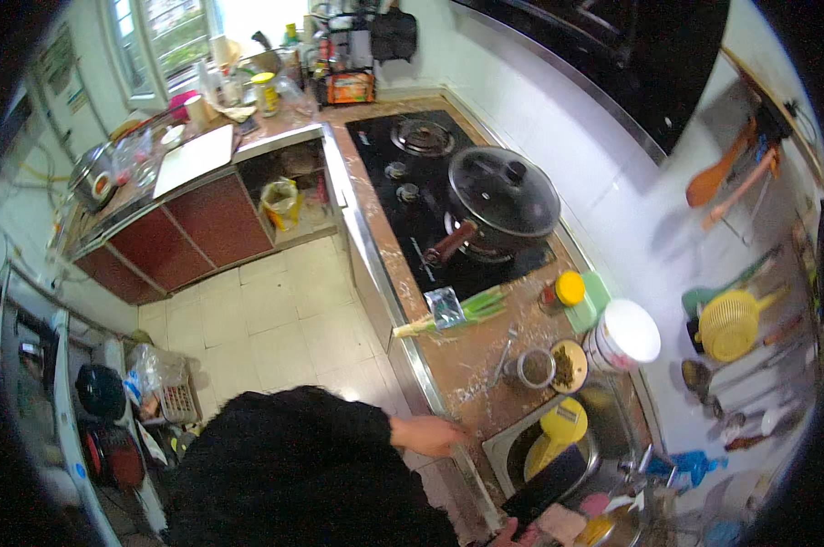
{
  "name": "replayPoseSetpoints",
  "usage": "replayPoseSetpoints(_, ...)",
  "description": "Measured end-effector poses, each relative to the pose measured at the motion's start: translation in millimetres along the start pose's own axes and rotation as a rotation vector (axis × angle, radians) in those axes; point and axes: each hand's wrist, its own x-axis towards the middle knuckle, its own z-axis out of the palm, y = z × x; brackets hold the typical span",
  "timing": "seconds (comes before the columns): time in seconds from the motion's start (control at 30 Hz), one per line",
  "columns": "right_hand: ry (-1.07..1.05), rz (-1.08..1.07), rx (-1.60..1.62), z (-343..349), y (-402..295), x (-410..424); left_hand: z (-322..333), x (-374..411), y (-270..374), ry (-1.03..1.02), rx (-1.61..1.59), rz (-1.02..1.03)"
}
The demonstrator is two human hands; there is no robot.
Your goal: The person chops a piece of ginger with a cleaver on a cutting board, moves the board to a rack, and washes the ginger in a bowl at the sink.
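One hand [431,435], apparently my left, extends from a dark sleeve over the counter's front edge, blurred, with no object visible in it. At the bottom, the other hand [506,533] shows only its fingers, at the lower end of a long dark flat object [545,482]; it appears to hold it. That object lies across the front of the sink [504,444], where a yellow plastic item [563,420] sits. Above the sink stand an open glass jar [536,368] and a round dish of dried greenish bits [568,366]. Spring onions [483,308] lie by the stove under a small packet [444,308].
A lidded pan [504,195] stands on the gas stove [412,205], its handle pointing towards the counter's front. Against the wall are a white tub [627,334] and a yellow-lidded jar [569,288]. Utensils and a yellow strainer [728,325] hang on the right wall.
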Motion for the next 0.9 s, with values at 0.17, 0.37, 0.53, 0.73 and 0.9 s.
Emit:
replayPoseSetpoints(0.17,-0.3,-0.884,0.79,9,-61,-4,-47,-106,-7,0.093,0.195,-0.507)
replayPoseSetpoints(0.37,-0.543,-1.188,0.639,-15,-154,-77,-44,-186,1,0.473,0.277,-0.679)
replayPoseSetpoints(0.53,-1.175,-1.153,0.913,-42,-222,-144,-59,-225,-21,0.386,0.158,-0.819)
replayPoseSetpoints(0.73,-1.313,-1.345,0.692,-46,-312,-234,-117,-308,-67,0.524,0.144,-0.844)
replayPoseSetpoints(0.9,-1.507,-1.174,0.757,-38,-396,-326,-179,-424,-92,0.7,0.093,-0.922)
